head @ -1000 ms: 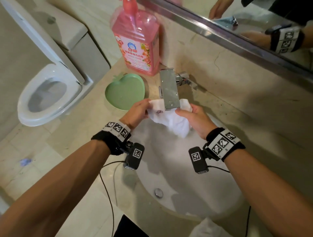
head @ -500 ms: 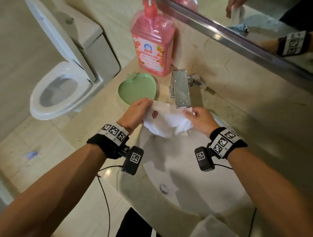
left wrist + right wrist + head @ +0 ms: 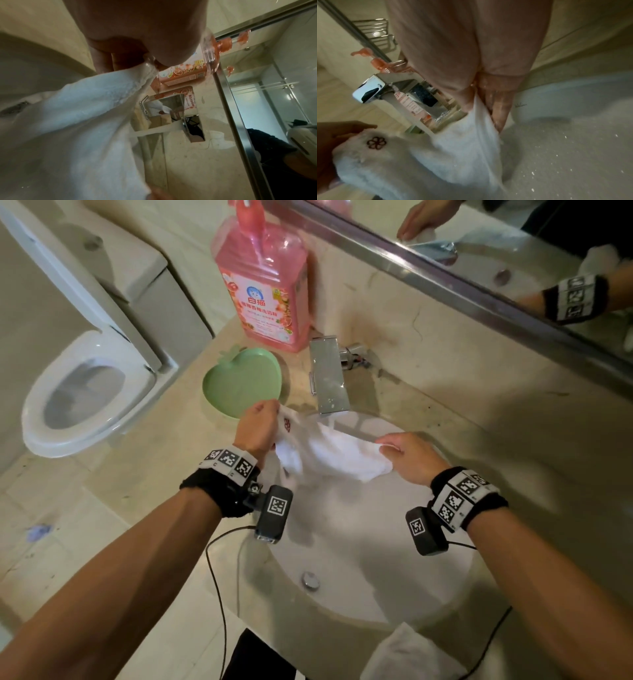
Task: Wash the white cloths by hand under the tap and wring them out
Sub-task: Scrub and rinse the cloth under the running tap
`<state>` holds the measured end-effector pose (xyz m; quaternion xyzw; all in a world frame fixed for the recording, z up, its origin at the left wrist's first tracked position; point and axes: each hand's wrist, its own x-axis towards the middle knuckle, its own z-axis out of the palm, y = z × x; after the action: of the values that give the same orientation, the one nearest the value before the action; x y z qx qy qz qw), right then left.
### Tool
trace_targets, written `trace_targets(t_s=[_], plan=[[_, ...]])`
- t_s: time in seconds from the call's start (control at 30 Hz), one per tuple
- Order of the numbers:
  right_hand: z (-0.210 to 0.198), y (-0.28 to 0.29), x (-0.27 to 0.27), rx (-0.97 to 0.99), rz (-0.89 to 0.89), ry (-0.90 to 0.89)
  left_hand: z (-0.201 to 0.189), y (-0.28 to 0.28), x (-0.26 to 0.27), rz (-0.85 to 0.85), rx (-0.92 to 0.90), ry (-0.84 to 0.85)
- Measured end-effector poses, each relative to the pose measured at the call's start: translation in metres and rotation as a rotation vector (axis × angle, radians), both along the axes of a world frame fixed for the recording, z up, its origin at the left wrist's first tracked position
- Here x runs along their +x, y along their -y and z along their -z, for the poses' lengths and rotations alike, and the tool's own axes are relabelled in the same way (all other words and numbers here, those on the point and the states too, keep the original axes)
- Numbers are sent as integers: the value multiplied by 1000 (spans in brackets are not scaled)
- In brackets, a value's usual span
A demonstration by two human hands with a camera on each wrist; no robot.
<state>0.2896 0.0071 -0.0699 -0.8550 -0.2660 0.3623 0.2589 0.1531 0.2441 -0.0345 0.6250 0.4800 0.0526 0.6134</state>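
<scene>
A white cloth [image 3: 329,451] with a small dark red flower mark [image 3: 376,142] is stretched between both hands under the chrome tap [image 3: 329,374], over the white basin [image 3: 359,542]. Water runs from the spout onto the cloth [image 3: 453,142]. My left hand [image 3: 258,426] grips the cloth's left end near the mark. My right hand [image 3: 404,455] pinches the right end, its wet fingers [image 3: 498,108] pressed on the fabric. The left wrist view shows the cloth [image 3: 77,115] hanging from the left hand's fingers [image 3: 120,58]. A second white cloth [image 3: 411,655] lies on the counter's front edge.
A pink detergent bottle [image 3: 263,289] stands behind the tap, and a green heart-shaped dish [image 3: 239,386] lies to its left. A toilet [image 3: 85,388] is at the left. The mirror [image 3: 513,251] runs along the back wall. The drain [image 3: 310,580] sits in the basin.
The hands have drawn apart, spreading the bunched cloth out under the tap. The right hand moved right and toward me, and the left stayed near the green dish.
</scene>
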Motion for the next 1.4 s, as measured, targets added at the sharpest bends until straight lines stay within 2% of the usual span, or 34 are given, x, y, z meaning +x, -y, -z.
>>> trace_targets(t_s=[0.07,0.13,0.23,0.3,0.4,0.57,0.73,0.87,0.93,1.03,1.07,1.2,1.4], plan=[[3,1,3,45,120,21,5,5,3,118,19,-56],[4,-4,2,124,235,12,8,12,6,308,43,-115],[-1,-22,-7,291,375,-146,9,29,12,435,-31,-102],[-3,-35,-15,341,352,-169,7,39,14,450,-54,-78],[-4,-53,-30,316,238,-95,6,47,16,416,-95,-56],[-5,-65,-43,255,275,-17,5,43,12,466,-42,-72],[-3,-71,-55,250,142,-150,9,43,11,531,118,-138],[0,-70,-59,180,130,43,8,53,9,700,152,-105],[-3,-67,-58,216,150,25,10,50,7,704,185,-119],[-15,-57,-50,271,174,-46,14,31,-1,526,155,-133],[-21,-53,-47,290,193,-70,16,24,-5,525,148,-143],[-53,-51,-46,412,210,-105,14,8,-14,782,210,-130],[-94,-49,-40,489,146,-61,-26,-13,-19,739,386,36]])
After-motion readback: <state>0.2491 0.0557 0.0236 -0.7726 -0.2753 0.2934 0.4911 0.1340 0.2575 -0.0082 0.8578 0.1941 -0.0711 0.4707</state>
